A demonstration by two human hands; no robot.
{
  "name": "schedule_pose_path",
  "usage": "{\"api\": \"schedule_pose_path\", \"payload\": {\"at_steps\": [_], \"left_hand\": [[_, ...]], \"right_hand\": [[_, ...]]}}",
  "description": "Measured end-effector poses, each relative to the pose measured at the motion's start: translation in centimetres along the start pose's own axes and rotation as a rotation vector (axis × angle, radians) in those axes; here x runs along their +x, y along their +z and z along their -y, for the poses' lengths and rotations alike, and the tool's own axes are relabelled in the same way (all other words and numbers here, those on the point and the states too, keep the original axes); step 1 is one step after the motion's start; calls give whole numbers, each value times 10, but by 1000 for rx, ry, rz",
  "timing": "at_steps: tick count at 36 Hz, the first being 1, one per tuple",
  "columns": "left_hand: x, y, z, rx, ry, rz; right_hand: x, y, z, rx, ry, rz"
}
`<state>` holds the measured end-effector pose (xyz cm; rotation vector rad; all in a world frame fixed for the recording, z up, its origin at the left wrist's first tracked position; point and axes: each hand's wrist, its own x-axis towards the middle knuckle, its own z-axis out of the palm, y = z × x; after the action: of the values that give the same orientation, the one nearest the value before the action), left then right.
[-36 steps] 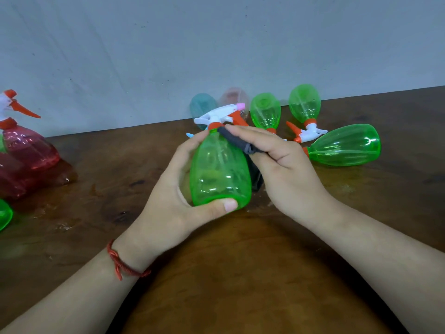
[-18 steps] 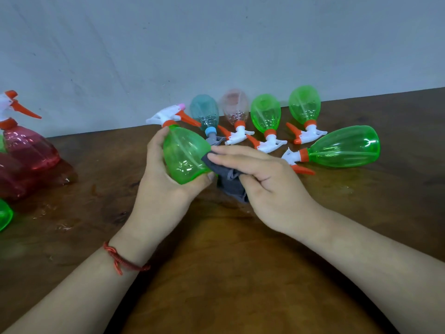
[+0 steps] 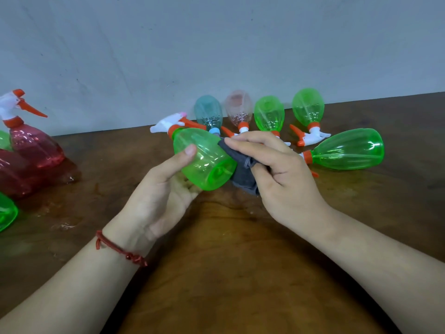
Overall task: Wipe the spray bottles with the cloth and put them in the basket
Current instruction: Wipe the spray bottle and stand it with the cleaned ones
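Observation:
My left hand (image 3: 159, 198) grips a green spray bottle (image 3: 204, 160) above the table, its base tilted toward me and its white and orange nozzle pointing away to the left. My right hand (image 3: 277, 174) holds a dark grey cloth (image 3: 240, 169) and presses it against the bottle's right side. Behind them, by the wall, lie a teal bottle (image 3: 208, 112), a pink bottle (image 3: 238, 106) and two green bottles (image 3: 269, 114) (image 3: 308, 106). A larger green bottle (image 3: 349, 149) lies on its side to the right. No basket is in view.
A red bottle (image 3: 31, 143) with an orange trigger stands at the far left among other red and green bottles (image 3: 6, 210) cut off by the frame edge. The brown wooden table (image 3: 228, 273) shows wet patches at the left. A grey wall (image 3: 216, 44) runs behind.
The held bottle has turned so its base faces me more, with my left thumb now on top. My right hand with the cloth has moved up along the bottle's right side.

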<state>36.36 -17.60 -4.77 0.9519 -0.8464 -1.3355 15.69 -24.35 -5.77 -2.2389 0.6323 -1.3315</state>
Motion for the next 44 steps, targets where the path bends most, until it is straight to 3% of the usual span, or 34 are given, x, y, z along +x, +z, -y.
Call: {"api": "schedule_pose_path", "payload": {"at_steps": [3, 9, 13, 16, 20, 29, 36, 44], "left_hand": [[0, 4, 1, -10, 31, -34], [-1, 5, -2, -146, -62, -19], [-3, 11, -3, -240, -46, -21], [-6, 17, -5, -281, -10, -10], [-8, 21, -4, -298, 44, -34], [-7, 26, 4, -260, -16, -85], [-10, 29, 7, -286, 13, -32], [-5, 23, 4, -270, 38, -74]], "right_hand": [[-3, 1, 2, -78, -89, -11], [-7, 8, 4, -214, -399, 170], [-3, 8, 3, -191, -353, 62], [0, 5, 2, -184, -197, -100], [-2, 7, 5, -82, -52, -122], [0, 12, 10, -128, -306, -58], [9, -6, -3, -129, -120, -246], [-4, 12, 4, -86, -281, -78]]}}
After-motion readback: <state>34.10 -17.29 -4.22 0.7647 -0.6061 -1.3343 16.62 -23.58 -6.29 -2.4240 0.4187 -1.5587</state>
